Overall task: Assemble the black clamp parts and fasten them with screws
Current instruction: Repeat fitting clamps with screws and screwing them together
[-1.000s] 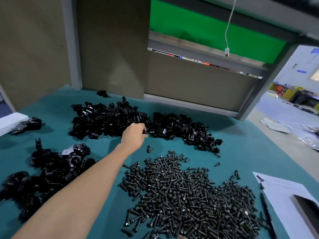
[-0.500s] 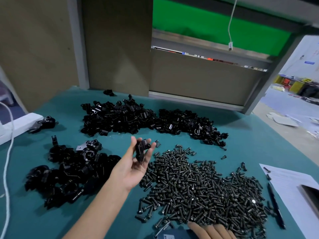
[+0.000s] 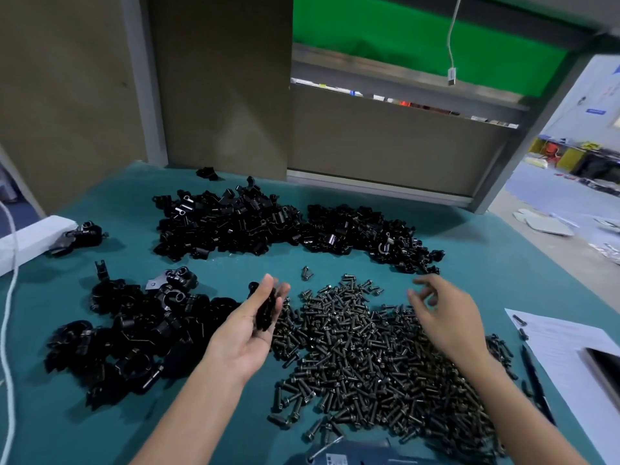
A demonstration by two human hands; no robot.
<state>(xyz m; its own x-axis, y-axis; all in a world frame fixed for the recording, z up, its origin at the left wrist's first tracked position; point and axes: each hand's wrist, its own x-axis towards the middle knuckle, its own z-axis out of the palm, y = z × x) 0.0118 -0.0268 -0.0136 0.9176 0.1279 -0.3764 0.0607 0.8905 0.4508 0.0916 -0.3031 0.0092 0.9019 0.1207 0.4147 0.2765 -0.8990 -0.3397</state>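
Head: right hand [image 3: 449, 317] newly over screws [image 3: 369, 360]

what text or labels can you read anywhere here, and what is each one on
No text here can be read.
paper sheet: faint printed lines, too blurred to read.
blue wall sign: too small and blurred to read.
white label on the blue object at the bottom edge: too small to read.

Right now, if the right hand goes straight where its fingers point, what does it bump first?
Probably the screw pile. The right hand hangs over it, fingers pointing left and slightly down. If it clears the screws, the left hand holding the black clamp part comes next. Height is unclear.
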